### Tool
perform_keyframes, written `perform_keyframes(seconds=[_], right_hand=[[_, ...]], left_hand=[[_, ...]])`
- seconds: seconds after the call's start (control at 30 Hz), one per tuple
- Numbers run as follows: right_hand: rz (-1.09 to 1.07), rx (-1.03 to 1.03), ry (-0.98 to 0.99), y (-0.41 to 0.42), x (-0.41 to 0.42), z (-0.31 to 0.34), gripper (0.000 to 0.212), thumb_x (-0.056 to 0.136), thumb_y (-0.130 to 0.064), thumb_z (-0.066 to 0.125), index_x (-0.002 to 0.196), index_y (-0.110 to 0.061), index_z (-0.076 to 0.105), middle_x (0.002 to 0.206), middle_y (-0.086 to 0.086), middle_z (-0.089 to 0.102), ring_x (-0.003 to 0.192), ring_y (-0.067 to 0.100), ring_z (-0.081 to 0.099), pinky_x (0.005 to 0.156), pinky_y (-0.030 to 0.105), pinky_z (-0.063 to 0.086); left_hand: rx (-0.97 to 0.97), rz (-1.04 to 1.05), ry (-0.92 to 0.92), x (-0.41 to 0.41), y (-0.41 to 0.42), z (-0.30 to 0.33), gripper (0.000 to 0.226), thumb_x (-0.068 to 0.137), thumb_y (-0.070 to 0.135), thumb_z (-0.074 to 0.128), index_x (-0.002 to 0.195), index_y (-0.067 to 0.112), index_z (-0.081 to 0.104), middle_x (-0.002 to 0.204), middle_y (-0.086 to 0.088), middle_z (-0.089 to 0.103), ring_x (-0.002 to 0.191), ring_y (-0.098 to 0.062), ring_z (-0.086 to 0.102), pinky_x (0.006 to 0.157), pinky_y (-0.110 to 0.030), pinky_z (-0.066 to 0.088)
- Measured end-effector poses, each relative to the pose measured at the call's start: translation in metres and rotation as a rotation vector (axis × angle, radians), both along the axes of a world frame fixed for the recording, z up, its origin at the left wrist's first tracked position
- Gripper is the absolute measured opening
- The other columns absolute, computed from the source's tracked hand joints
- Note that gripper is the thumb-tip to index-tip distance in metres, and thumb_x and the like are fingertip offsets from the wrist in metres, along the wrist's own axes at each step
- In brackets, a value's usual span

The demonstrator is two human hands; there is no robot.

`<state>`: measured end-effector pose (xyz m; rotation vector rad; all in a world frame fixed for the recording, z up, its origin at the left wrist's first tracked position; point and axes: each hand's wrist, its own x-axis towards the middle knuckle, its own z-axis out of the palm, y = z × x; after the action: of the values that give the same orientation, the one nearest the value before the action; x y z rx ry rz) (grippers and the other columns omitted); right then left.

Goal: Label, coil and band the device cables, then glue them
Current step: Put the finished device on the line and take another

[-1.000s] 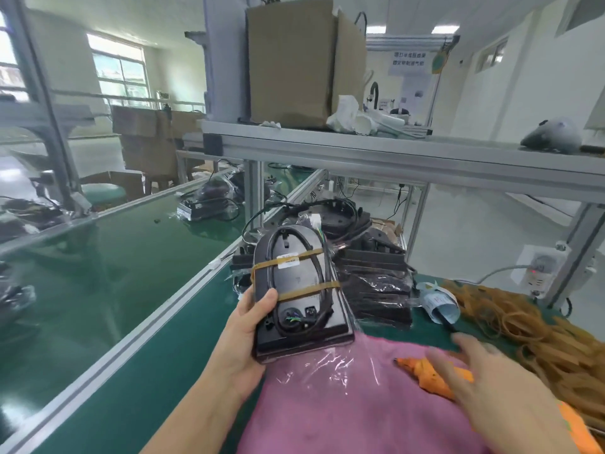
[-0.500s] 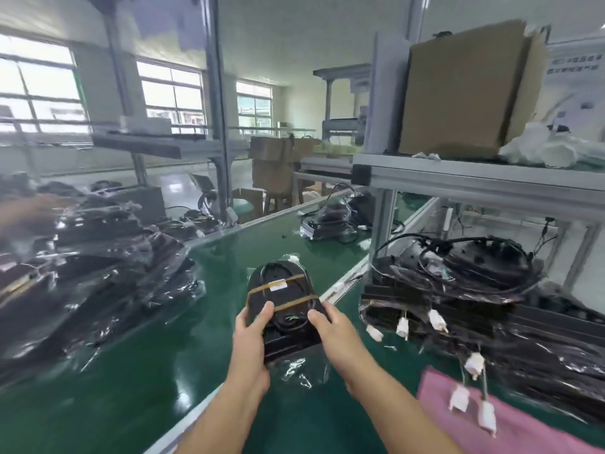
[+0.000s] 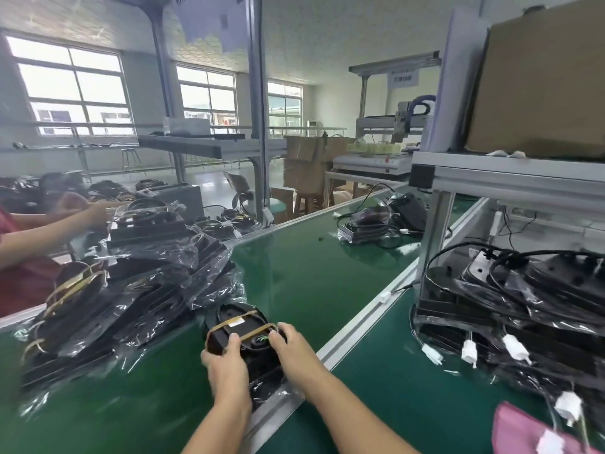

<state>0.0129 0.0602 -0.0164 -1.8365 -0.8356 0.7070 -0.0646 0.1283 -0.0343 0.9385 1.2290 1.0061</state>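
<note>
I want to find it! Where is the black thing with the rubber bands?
In the head view the banded device is low and centre on the green belt, held by the left hand and right hand, just right of the bagged pile.

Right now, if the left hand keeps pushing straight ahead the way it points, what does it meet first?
The left hand grips the banded device and points forward and slightly left. That line probably reaches the pile of bagged devices on the green belt first; depth is hard to judge.
</note>
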Motion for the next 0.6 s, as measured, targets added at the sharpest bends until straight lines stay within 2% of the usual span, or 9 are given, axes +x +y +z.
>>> perform_keyframes(seconds=[0.1,0.2,0.33,0.43,0.53,0.6], right_hand=[[-0.016,-0.040,-0.107,0.004,0.009,0.000,0.037,0.101,-0.031,0.037,0.130,-0.013,0.051,0.132,0.009,0.052,0.120,0.022,0.049,0.093,0.026,0.036],[0.010,-0.035,-0.189,0.002,0.013,-0.005,0.030,0.102,-0.024,0.038,0.122,-0.010,0.055,0.126,0.009,0.054,0.119,0.025,0.050,0.093,0.027,0.037],[0.031,-0.003,-0.245,0.005,0.004,-0.011,0.034,0.103,-0.023,0.039,0.133,-0.011,0.050,0.138,0.006,0.046,0.126,0.020,0.044,0.104,0.025,0.032],[0.046,0.030,-0.250,0.008,-0.007,-0.014,0.033,0.103,-0.025,0.039,0.130,-0.011,0.052,0.137,0.006,0.048,0.124,0.019,0.045,0.103,0.026,0.034],[0.071,0.063,-0.234,0.011,-0.025,-0.016,0.034,0.101,-0.026,0.041,0.130,-0.012,0.052,0.135,0.002,0.049,0.123,0.017,0.046,0.100,0.023,0.033],[0.085,0.054,-0.261,0.014,-0.035,-0.017,0.033,0.101,-0.027,0.041,0.129,-0.012,0.052,0.135,0.002,0.048,0.125,0.018,0.045,0.105,0.026,0.033]], left_hand=[[0.027,-0.029,0.235,0.011,0.005,0.002,0.066,0.098,0.036,0.048,0.149,0.003,0.022,0.146,-0.026,0.038,0.133,-0.042,0.036,0.109,-0.050,0.031],[0.059,-0.031,0.442,0.014,0.007,0.001,0.063,0.100,0.038,0.044,0.147,0.000,0.026,0.153,-0.023,0.026,0.138,-0.038,0.026,0.111,-0.049,0.020],[0.042,-0.022,0.413,0.005,0.019,-0.008,0.057,0.098,0.029,0.050,0.142,-0.004,0.034,0.148,-0.026,0.032,0.130,-0.046,0.037,0.109,-0.054,0.028],[0.032,0.019,0.405,-0.010,0.028,-0.013,0.053,0.096,0.027,0.055,0.136,-0.004,0.039,0.142,-0.028,0.036,0.124,-0.049,0.042,0.105,-0.057,0.035],[0.032,0.056,0.458,-0.028,0.033,-0.016,0.052,0.097,0.029,0.053,0.137,-0.003,0.040,0.142,-0.028,0.037,0.125,-0.048,0.041,0.107,-0.056,0.031],[0.021,0.062,0.544,-0.037,0.035,-0.016,0.054,0.099,0.030,0.049,0.140,-0.003,0.037,0.144,-0.028,0.036,0.130,-0.046,0.036,0.109,-0.054,0.026]])
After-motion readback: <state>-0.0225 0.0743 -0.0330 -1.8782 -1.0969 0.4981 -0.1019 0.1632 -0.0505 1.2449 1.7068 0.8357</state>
